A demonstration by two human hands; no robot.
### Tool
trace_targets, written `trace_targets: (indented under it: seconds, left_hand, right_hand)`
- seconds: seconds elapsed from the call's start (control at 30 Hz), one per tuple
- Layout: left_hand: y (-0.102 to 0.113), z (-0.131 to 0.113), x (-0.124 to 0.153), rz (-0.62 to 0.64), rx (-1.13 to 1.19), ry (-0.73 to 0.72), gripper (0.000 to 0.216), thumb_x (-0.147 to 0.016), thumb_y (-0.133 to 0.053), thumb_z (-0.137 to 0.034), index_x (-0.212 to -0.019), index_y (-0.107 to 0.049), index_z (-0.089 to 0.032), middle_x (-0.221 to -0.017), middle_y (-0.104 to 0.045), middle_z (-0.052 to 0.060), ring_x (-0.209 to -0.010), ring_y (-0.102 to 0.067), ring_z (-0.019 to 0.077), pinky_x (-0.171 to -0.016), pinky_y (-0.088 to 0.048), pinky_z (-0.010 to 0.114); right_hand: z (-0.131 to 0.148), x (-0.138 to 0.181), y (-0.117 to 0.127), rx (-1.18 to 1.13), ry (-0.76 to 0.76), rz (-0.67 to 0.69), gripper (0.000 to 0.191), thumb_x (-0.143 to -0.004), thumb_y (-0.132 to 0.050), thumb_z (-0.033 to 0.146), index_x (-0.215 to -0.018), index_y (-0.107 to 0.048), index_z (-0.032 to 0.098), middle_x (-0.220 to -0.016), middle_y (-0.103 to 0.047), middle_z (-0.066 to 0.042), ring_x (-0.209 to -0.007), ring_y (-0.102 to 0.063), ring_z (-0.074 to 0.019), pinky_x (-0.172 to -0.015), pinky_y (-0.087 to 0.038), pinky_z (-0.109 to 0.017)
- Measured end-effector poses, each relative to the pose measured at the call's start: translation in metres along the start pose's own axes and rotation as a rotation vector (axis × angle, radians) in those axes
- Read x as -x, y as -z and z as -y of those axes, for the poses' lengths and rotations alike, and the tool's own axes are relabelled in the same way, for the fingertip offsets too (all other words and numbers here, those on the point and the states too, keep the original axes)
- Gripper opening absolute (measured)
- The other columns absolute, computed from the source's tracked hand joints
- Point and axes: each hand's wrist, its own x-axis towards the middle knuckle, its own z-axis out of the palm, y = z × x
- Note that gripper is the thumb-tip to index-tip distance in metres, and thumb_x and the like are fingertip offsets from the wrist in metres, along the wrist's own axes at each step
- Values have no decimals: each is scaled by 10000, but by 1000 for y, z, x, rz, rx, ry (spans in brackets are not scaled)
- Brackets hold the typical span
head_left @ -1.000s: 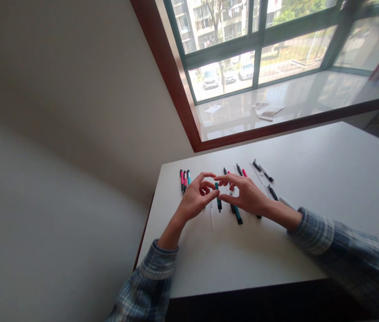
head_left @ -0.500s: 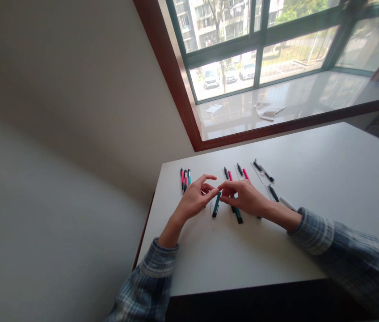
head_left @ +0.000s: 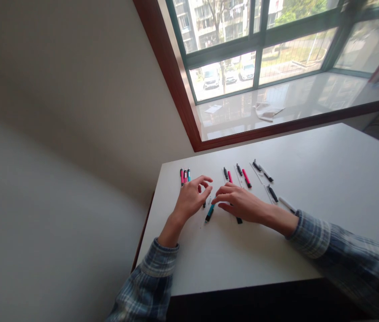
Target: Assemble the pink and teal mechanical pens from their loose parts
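Head view: left hand [head_left: 191,201] open, fingers loosely curled, empty. Right hand [head_left: 239,203] palm down, fingers extended, gripping nothing; can't tell if its fingertips touch anything. Teal pen [head_left: 209,213] lies on the table [head_left: 243,264] between both hands, just nearside of the fingertips. Best bet: pinch it mid-barrel and lift straight, clear of the pink pen [head_left: 246,178] beyond the right hand.

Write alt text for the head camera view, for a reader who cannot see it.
A person's left hand and right hand meet over a white table, with a teal pen between them. Three whole pens lie at the far left; pink and black pen parts line up beyond the right hand, below a window.
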Motion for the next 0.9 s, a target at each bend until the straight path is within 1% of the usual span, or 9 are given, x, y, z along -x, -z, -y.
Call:
trace_targets:
  seconds: [0.13,0.2,0.27,0.4,0.47,0.6,0.7,0.77,0.9]
  left_hand:
    - [2,2,-5,-8,-142,-9,248,-948,-581,-373,-1057,-766,-249,-747,-683,-9,-677,-605,157,-691,-442,282]
    - [3,4,-6,12,-214,-6,247,-941,-593,-374,-1030,-786,-248,-737,-671,2,-691,-607,167,-687,-430,283]
    - [5,5,-7,43,-266,0,248,-938,-603,-384,-1004,-802,-252,-757,-679,14,-712,-615,174,-695,-429,285]
    - [6,5,-6,85,-338,18,244,-936,-624,-410,-961,-814,-258,-739,-690,19,-706,-622,185,-699,-435,295]
    - [6,5,-5,96,-364,27,260,-942,-624,-433,-956,-814,-257,-721,-696,23,-700,-628,190,-701,-441,300]
    - [5,6,-3,104,-411,37,319,-965,-589,-485,-928,-811,-259,-737,-723,39,-728,-659,206,-723,-459,307]
    - [5,6,-1,110,-444,39,315,-964,-590,-495,-926,-805,-268,-785,-744,44,-768,-682,219,-740,-476,311]
    - [5,5,0,120,-459,42,297,-958,-600,-486,-938,-802,-270,-809,-751,47,-792,-692,225,-744,-487,309]
    - [5,4,1,127,-485,41,260,-929,-642,-477,-932,-798,-269,-816,-755,52,-820,-702,234,-754,-500,308]
  right_hand:
    - [6,-1,-7,140,60,57,271,-1029,-554,195,-1202,-753,257,-1106,-699,-101,-959,-580,-244,-837,-511,-382]
    - [6,-1,-9,189,66,68,277,-1028,-555,199,-1211,-750,270,-1123,-684,-101,-972,-567,-249,-845,-504,-394]
    - [5,-1,-10,205,66,71,261,-1024,-565,198,-1177,-762,275,-1120,-679,-100,-990,-561,-252,-859,-498,-396]
    - [1,-1,-8,186,65,74,236,-1008,-589,168,-1106,-785,255,-1073,-693,-101,-995,-564,-247,-867,-491,-378]
    - [0,-2,-5,162,62,71,225,-998,-608,165,-1108,-783,254,-1055,-700,-93,-988,-570,-244,-874,-492,-375]
    - [1,-3,4,146,8,35,197,-963,-674,190,-1136,-759,228,-1039,-707,-86,-978,-584,-250,-887,-496,-390]
    - [1,-4,12,160,-56,12,123,-974,-654,197,-1034,-761,207,-976,-711,-79,-952,-595,-241,-900,-484,-394]
    - [0,-5,16,169,-95,21,115,-977,-645,212,-961,-758,198,-937,-709,-75,-932,-599,-237,-893,-474,-390]
    - [-2,-4,15,190,-128,60,85,-940,-681,228,-916,-757,199,-916,-705,-78,-925,-595,-243,-882,-452,-387]
